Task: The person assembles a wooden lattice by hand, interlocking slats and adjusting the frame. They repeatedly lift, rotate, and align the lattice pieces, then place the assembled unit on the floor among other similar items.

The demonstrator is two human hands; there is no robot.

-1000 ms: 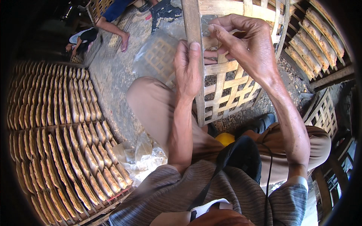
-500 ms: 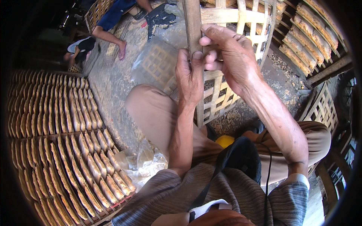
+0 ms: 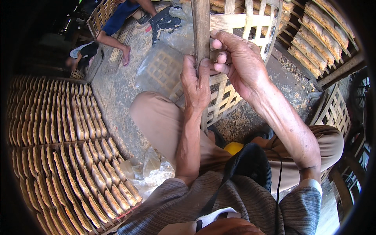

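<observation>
Many slabs [image 3: 98, 176] stand in rows; the left hand [image 3: 196, 88] clasps the bar [image 3: 201, 29] edging a woven panel [image 3: 227, 20] before the person; the right hand [image 3: 243, 67] curls beside the bar, whether pinching anything I cannot tell.

The worn grey floor [image 3: 121, 92] is littered with brown crumbs [image 3: 237, 125]; a clear plastic sheet [image 3: 150, 66] and a dark sheet [image 3: 166, 24] lie there. Along its left edge, a rack [image 3: 55, 143] carries rows of brownish slabs [image 3: 58, 111] on edge.
</observation>
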